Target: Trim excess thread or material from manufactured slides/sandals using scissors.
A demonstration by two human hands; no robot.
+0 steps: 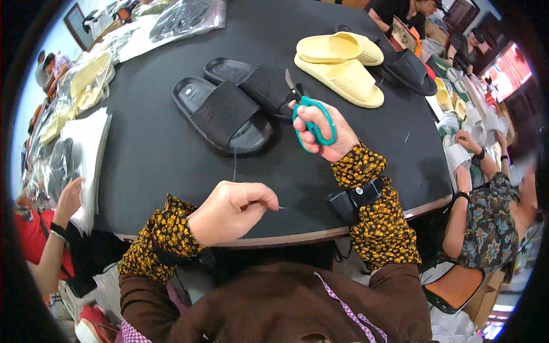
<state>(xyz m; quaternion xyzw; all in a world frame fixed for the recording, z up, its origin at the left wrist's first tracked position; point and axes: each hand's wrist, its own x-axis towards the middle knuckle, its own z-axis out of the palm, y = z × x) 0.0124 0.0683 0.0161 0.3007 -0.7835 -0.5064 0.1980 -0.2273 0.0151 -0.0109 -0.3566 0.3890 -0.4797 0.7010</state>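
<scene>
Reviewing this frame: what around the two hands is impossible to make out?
- Head view: what the left hand pinches, too thin; maybe a thread.
- Head view: scissors, lower handle loops covered by the right hand.
- Head view: far black slipper, its near end hidden behind hand and scissors.

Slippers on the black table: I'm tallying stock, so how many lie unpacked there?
5. Two black ones lie side by side ahead of the scissors, two yellow ones are stacked beyond, and one black one lies right of those. Bagged ones may hide more.

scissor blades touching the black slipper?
Cannot tell. In the head view the scissors in the right hand overlap the rear black slipper; no contact or gap shows.
</scene>
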